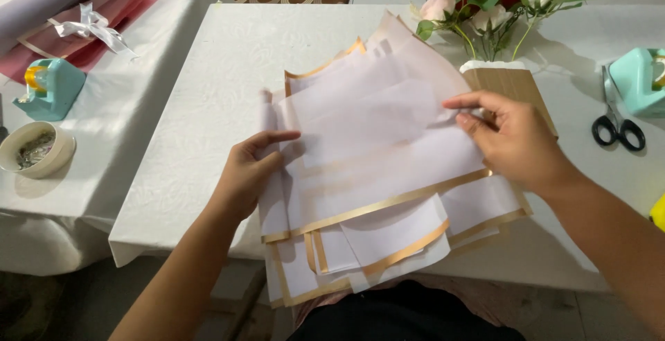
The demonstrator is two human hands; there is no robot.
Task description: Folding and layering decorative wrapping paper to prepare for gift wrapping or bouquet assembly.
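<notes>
Both hands [253, 168] [509, 136] grip wrapping sheets [374, 175]; bouquet [492, 8], scissors [616, 123] beyond.

Head-worn view, steeply down, close over table [228, 57]

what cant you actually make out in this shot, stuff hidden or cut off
Head view only:
- Wrapping sheets: how many are stacked, since they overlap.
- Flower stems: lower ends hidden behind the sheets.
- Right tape dispenser: cut off by the frame edge.
- Bowl: contents too small to tell.
- Left hand: fingertips hidden under the sheets.
</notes>
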